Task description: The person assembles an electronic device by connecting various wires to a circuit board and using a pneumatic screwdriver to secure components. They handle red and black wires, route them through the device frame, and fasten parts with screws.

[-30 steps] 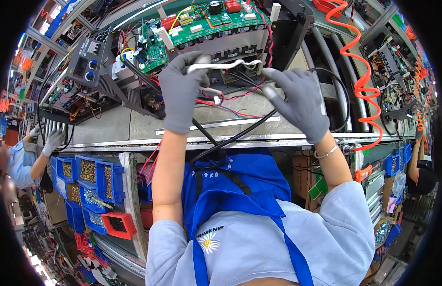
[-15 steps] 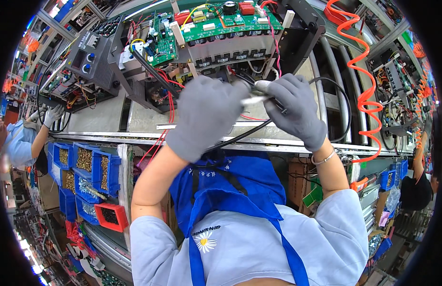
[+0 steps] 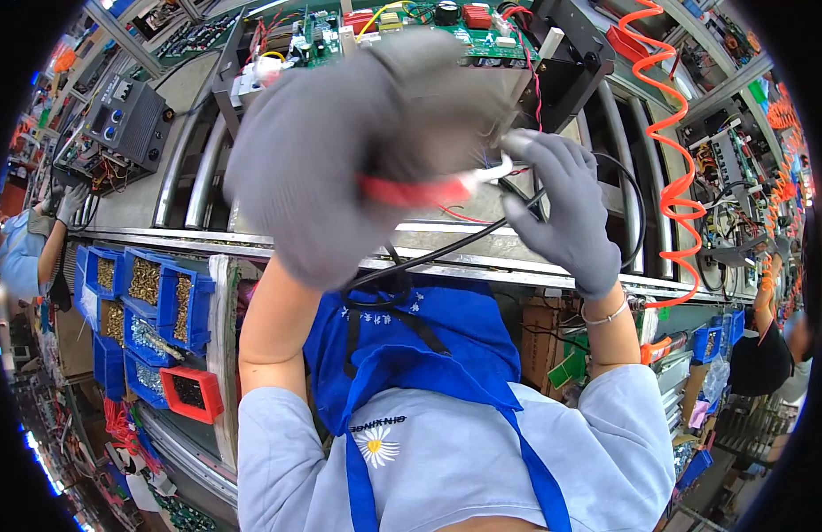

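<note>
My gray-gloved left hand [image 3: 327, 155], blurred, appears closed around a red-handled tool [image 3: 415, 191], though its fingers and the tool's exact form are too smeared to make out. At the tool's right end a white wire end [image 3: 498, 171] curls into the gap of my right hand [image 3: 566, 213], whose thumb and forefinger stand apart; whether the other fingers grip the black cable [image 3: 460, 242] beside them, I cannot tell. All of it hangs before the opened black chassis [image 3: 578, 75] and its green circuit board [image 3: 486, 50]. If the tool slips, it could nip a gloved fingertip close by; a hard tug on the slack cable could strain its joint, and a careless swing of my left arm could knock the board's exposed parts.
</note>
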Tool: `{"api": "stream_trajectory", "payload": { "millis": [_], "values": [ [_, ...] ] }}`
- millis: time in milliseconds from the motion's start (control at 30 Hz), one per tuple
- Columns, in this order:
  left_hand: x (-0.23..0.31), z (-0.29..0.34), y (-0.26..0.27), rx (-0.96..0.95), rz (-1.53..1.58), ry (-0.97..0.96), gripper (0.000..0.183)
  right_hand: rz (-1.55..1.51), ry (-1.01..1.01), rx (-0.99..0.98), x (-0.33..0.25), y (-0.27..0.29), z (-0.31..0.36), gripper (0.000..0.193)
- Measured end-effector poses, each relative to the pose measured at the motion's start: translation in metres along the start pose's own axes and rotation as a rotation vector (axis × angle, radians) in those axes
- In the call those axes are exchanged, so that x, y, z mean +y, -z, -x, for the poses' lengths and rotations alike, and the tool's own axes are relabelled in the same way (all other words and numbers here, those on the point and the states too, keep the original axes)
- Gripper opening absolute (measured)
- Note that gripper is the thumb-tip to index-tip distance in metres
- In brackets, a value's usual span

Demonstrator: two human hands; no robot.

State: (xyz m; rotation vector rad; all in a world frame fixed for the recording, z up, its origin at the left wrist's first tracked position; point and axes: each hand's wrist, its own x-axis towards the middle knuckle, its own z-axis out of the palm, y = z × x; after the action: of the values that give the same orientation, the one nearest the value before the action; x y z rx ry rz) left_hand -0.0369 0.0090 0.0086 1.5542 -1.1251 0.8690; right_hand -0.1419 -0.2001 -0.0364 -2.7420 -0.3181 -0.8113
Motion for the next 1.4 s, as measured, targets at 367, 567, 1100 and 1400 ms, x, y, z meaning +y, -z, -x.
{"api": "stream_trajectory", "payload": {
  "millis": [367, 567, 1100, 1400],
  "values": [
    [0.014, 0.004, 0.091, -0.931, 0.411, 0.935, 0.048, -0.471, -0.148, 0.594, -0.006, -0.008, 0.003, 0.029],
    [-0.026, 0.019, 0.072, -0.446, 0.056, 0.787, 0.029, -0.410, -0.523, 0.254, 0.103, -0.098, 0.022, 0.036],
    [-0.034, 0.012, -0.052, -0.568, -0.289, 0.148, 0.050, -0.596, -0.970, 0.199, 0.087, -0.014, 0.060, 0.030],
    [0.041, -0.042, -0.099, -0.933, 0.467, 0.431, 0.055, -0.602, -0.442, 0.319, 0.024, 0.062, 0.035, 0.023]
  ]
}}
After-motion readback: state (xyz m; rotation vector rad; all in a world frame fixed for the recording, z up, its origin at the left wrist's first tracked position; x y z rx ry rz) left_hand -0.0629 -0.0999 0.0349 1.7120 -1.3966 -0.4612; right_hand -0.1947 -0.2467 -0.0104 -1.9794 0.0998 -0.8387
